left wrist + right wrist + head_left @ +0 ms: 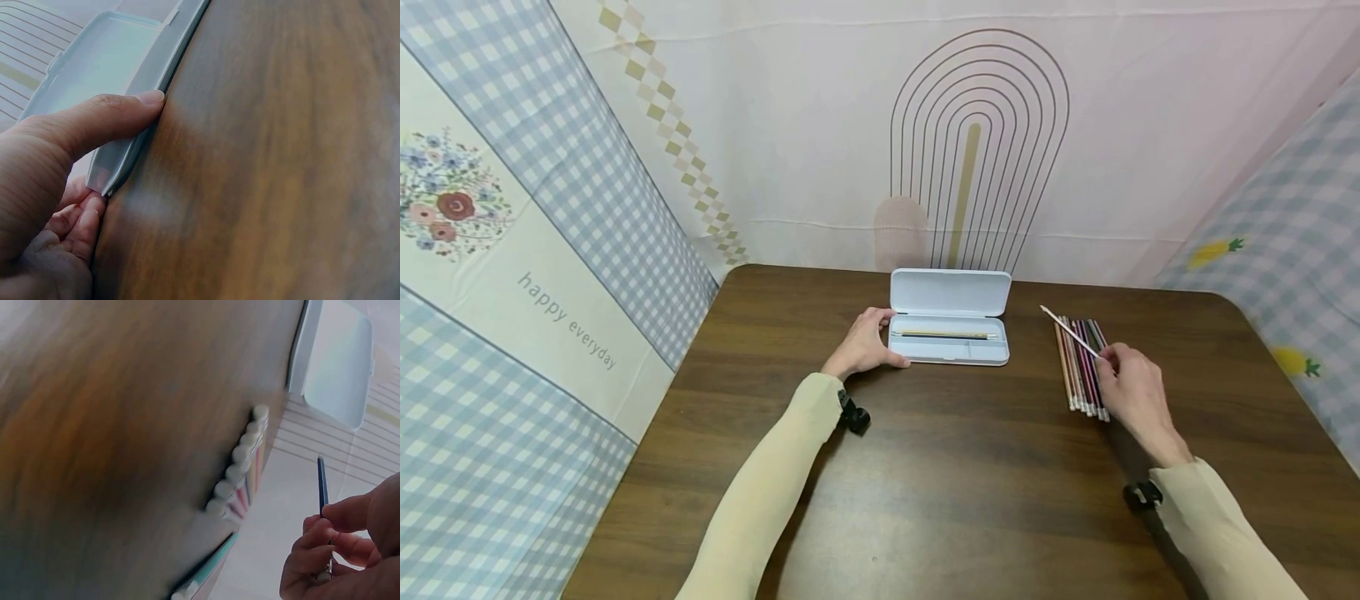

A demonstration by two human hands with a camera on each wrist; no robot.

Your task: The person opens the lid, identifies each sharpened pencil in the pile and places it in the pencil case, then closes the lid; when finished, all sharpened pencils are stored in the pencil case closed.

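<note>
Cream sleeves (771, 483) outstretched, hands (862, 343) hold case (950, 293), pencil (1066, 329).

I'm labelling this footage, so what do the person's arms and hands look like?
The person wears long, plain, pale cream sleeves. The left hand and right hand are ungloved. At each sleeve's end is a small black device.

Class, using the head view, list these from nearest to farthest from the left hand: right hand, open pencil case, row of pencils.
1. Open pencil case: touching; the left hand grips its left end.
2. Row of pencils: on the table, right of the case.
3. Right hand: farther right, pinching one pencil.
</note>
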